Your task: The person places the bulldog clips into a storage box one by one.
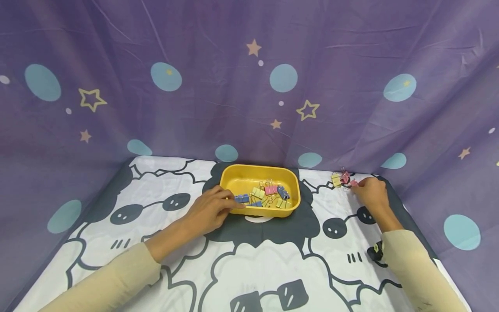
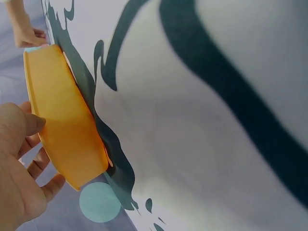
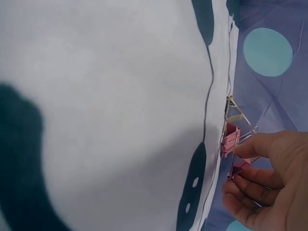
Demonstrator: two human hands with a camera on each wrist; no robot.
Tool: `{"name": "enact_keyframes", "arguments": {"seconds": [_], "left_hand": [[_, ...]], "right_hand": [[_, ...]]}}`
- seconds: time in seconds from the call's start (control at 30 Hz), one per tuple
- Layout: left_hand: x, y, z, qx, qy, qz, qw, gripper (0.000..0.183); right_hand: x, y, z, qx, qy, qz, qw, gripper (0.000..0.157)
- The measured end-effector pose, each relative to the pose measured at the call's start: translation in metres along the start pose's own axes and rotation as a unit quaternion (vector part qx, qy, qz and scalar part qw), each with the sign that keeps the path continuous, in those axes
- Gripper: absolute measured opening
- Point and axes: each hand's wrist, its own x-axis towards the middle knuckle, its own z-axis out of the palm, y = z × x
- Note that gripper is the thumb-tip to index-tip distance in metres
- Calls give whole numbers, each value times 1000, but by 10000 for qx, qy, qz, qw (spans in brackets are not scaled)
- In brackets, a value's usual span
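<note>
A yellow plastic bin (image 1: 290, 212) holds several binder clips in blue, yellow and pink, among them a pink clip (image 1: 270, 190). My left hand (image 1: 212, 208) grips the bin's left front corner; in the left wrist view the thumb lies on the outer wall (image 2: 72, 120). Off to the right, at the far edge of the table, my right hand (image 1: 373, 195) pinches a pink binder clip (image 3: 240, 167) between thumb and fingers. Just beside it lie another pink binder clip (image 1: 345, 177) and a yellow binder clip (image 1: 336, 180).
White cloth (image 1: 257, 260) with a cartoon sheep print covers the table. Behind it and at both sides hangs a purple curtain (image 1: 218, 117) with stars and dots. A small dark object (image 1: 376, 251) with a yellow mark shows beside the right sleeve.
</note>
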Motion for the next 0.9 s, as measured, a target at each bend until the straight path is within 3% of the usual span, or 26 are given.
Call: {"name": "enact_keyframes", "arguments": {"seconds": [0.3,0.9], "left_hand": [[1,0,0,-22,38,38,10000,41],[0,0,-1,-56,69,31,10000,44]], "right_hand": [[-6,-4,-12,26,479,-423,9980,37],[-20,-30,-26,191,484,-795,9955,41]]}}
